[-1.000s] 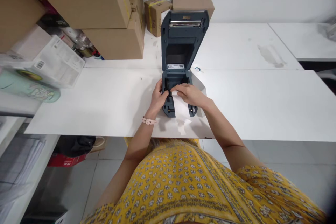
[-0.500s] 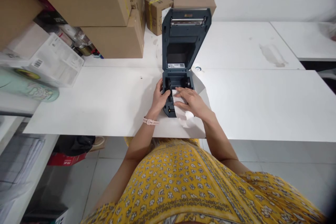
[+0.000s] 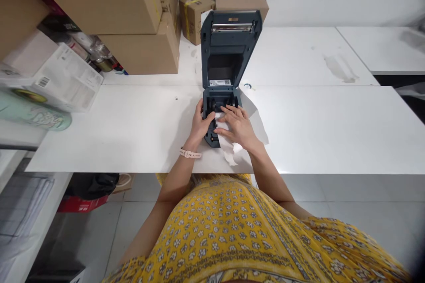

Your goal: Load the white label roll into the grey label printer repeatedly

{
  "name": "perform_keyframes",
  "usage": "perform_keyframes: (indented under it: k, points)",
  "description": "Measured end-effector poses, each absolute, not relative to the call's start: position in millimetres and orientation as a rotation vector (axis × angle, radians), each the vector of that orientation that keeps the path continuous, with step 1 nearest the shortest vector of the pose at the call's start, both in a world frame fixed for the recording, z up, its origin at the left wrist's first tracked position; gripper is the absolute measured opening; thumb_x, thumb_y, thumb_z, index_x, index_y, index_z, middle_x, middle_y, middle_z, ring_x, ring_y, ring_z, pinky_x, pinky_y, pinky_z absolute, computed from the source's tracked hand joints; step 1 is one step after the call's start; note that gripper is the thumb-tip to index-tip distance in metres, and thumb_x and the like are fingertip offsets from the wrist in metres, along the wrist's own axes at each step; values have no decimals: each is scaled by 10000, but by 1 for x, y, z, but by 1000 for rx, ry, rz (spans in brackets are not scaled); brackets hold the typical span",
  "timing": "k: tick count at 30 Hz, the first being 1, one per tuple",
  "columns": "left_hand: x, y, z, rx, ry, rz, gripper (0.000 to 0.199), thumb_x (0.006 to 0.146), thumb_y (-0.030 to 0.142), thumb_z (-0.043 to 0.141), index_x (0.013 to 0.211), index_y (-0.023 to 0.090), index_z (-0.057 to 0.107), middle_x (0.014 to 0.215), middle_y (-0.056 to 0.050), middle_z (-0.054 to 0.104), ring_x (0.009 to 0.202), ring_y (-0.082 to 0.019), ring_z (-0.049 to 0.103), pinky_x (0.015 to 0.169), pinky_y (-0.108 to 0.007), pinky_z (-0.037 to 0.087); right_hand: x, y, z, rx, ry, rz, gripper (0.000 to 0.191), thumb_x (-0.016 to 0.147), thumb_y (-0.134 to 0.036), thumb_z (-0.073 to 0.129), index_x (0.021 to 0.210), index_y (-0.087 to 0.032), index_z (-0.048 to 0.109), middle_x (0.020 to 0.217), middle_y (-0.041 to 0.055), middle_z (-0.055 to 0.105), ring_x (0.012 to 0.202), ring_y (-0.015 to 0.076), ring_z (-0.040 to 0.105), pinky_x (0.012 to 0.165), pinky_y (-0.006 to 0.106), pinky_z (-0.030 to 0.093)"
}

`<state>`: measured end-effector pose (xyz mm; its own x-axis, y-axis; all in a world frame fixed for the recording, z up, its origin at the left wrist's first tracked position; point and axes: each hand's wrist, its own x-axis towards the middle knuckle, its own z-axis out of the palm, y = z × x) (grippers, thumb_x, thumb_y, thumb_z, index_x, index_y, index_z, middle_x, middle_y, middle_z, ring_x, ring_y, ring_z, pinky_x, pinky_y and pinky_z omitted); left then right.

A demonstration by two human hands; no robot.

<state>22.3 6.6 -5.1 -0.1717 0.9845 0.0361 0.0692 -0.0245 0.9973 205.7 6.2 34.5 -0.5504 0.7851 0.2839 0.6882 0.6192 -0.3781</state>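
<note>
A dark blue-grey label printer (image 3: 210, 138) stands on the white table with its lid (image 3: 229, 44) raised. My left hand (image 3: 200, 124) is closed around the printer's left side, fingers outside and thumb over the inner edge. Across the printer's front opening, my right hand (image 3: 239, 129) lies with fingers stretched and apart, touching a strip of white label paper (image 3: 225, 142). The strip runs out over the front and ends in a torn edge. Part of the paper and the printer's right side are hidden under my right hand. Black roll holders (image 3: 213, 105) show inside.
Stacked cardboard boxes (image 3: 139, 55) stand at the back left, and smaller boxes (image 3: 195, 17) sit behind the printer. A white carton (image 3: 75, 77) and a mint-green bottle (image 3: 49, 117) are at the far left. A small ring (image 3: 247, 86) lies right of the printer. The table's front edge is close to me.
My right hand has shifted slightly, its thumb now further left across the paper. The paper's torn end hangs a little lower. My left hand keeps its grip; the whole view has shifted slightly.
</note>
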Motion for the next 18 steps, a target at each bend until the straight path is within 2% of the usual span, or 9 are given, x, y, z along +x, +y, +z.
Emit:
perform_keyframes:
  k: [4,7,12,18]
  points:
    - [22,7,-6,1203,1344,1336,773,902,459,719,1564,258,374,1642,-126,472,1518,-308,467,1262,-461,385,201,1,37,-1229,-2389,261,373,954,-540,694,1106,-203,743,1515,143,634,1515,358,467,1257,660,281]
    - [21,7,-6,1214,1355,1319,770,909,492,716,1568,284,377,1639,-111,475,1528,-310,452,1252,-453,399,194,-12,37,-1275,-2339,179,354,996,-497,645,1132,-186,746,1508,156,637,1514,360,471,1257,669,275]
    - [19,6,-2,1222,1364,1287,750,921,472,709,1571,299,377,1668,-99,440,1536,-290,442,1257,-440,394,190,-61,31,-1245,-2294,56,406,1071,-362,519,1382,-135,646,1501,164,642,1453,290,559,1255,556,356]
    - [20,9,-4,1233,1365,1318,780,894,493,738,1560,280,391,1657,-118,453,1543,-293,435,1273,-449,370,200,-91,23,-1179,-2342,162,469,1051,-331,545,1502,-200,551,1610,132,536,1513,283,493,1222,539,418]
